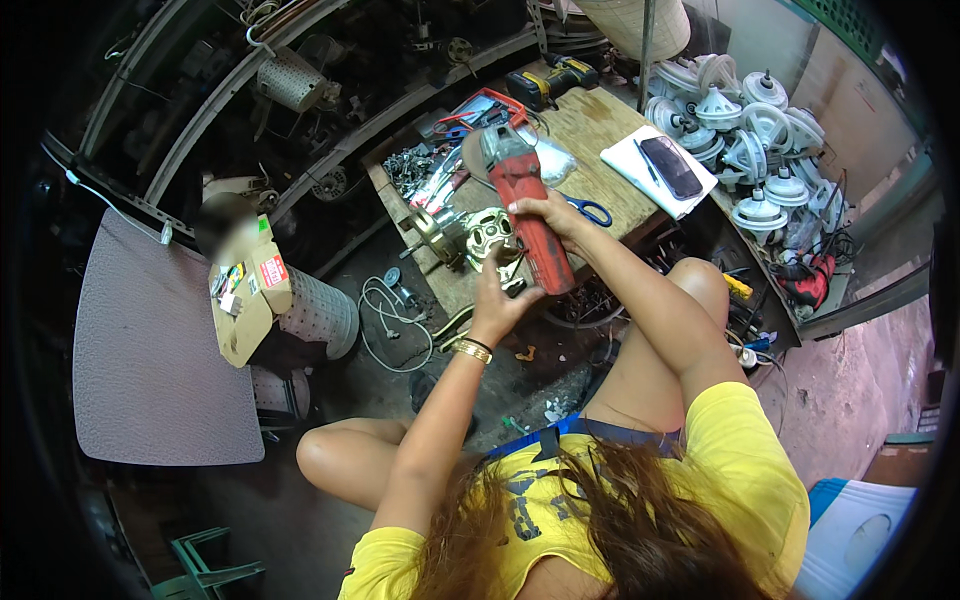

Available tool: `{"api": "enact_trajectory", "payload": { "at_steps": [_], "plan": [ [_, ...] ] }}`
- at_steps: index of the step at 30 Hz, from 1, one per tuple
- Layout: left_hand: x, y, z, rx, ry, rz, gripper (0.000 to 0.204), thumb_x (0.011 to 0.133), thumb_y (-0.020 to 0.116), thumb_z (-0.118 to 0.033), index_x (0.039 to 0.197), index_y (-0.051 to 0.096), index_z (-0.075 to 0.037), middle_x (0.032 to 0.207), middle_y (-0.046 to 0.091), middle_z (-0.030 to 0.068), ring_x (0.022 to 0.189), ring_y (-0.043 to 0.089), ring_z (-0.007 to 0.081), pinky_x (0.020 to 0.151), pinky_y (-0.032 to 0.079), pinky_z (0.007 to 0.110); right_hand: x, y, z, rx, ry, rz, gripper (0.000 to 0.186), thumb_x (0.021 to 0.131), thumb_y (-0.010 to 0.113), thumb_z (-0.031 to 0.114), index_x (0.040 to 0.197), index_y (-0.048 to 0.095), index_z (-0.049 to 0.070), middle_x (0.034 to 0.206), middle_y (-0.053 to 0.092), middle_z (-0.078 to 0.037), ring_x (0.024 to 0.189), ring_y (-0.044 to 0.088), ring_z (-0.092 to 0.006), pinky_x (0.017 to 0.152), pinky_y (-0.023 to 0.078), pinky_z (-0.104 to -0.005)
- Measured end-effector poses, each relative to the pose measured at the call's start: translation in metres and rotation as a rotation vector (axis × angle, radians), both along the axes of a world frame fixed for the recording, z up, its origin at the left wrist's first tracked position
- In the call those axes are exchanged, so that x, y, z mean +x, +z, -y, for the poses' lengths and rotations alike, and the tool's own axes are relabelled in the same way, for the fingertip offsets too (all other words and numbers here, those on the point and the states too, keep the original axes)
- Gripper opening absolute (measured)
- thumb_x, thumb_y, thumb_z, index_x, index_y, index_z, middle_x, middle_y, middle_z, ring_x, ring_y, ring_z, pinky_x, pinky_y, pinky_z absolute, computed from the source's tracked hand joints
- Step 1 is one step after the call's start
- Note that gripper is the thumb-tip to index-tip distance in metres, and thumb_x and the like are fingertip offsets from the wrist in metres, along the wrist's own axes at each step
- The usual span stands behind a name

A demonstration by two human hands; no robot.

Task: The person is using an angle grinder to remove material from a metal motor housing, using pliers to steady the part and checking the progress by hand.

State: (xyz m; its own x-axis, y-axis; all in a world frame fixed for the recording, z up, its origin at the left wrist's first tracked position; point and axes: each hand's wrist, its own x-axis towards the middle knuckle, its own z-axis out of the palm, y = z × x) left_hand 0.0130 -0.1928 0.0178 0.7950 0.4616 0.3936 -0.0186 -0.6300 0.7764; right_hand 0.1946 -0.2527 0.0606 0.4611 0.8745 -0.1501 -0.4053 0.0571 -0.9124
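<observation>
A red angle grinder point(540, 250) with a grey metal head and a disc at its far end slants over the workbench. My right hand point(555, 218) is wrapped around the middle of its body. Beside its lower end is my left hand point(495, 302), fingers spread and pointing away, thumb stretched toward the grinder's tail. Just beyond the left fingertips a shiny brass-coloured metal piece with holes point(488, 230) sits on the bench, next to a round metal flange point(437, 235). The grinder partly hides the brass-coloured piece.
The wooden workbench point(590, 130) holds blue-handled scissors point(590, 210), a yellow-black cordless drill point(550, 82), loose screws point(408, 170) and a phone point(670, 165) on white paper. White fan-like parts point(765, 130) are piled at right. A pale cable point(390, 315) coils on the floor beside a cardboard box point(245, 320).
</observation>
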Motion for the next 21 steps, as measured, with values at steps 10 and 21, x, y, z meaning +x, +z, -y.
{"api": "enact_trajectory", "payload": {
  "at_steps": [10,21],
  "plan": [
    [0.021,-0.014,0.033,-0.294,-0.146,0.013,0.088,0.076,0.075,-0.007,0.142,0.017,-0.002,0.135,0.044,0.0216,0.124,0.049,0.0272,0.102,0.044,0.039,0.004,0.013,0.013,0.035,-0.068,-0.046,0.047,0.072,0.076,0.021,0.110,0.053,0.004,0.085,0.060,-0.005,0.070,0.059,-0.0143,0.063,0.052,-0.0289],
    [0.062,0.008,0.051,-0.818,-0.186,0.181,0.071,0.083,0.073,-0.025,0.133,0.030,0.001,0.125,0.051,0.0144,0.114,0.053,0.0194,0.097,0.044,0.033,0.027,0.013,0.020,0.201,-0.055,-0.013,0.061,0.084,0.069,0.033,0.131,0.041,0.005,0.112,0.057,-0.012,0.090,0.061,-0.0184,0.077,0.054,-0.0333]
  ]
}}
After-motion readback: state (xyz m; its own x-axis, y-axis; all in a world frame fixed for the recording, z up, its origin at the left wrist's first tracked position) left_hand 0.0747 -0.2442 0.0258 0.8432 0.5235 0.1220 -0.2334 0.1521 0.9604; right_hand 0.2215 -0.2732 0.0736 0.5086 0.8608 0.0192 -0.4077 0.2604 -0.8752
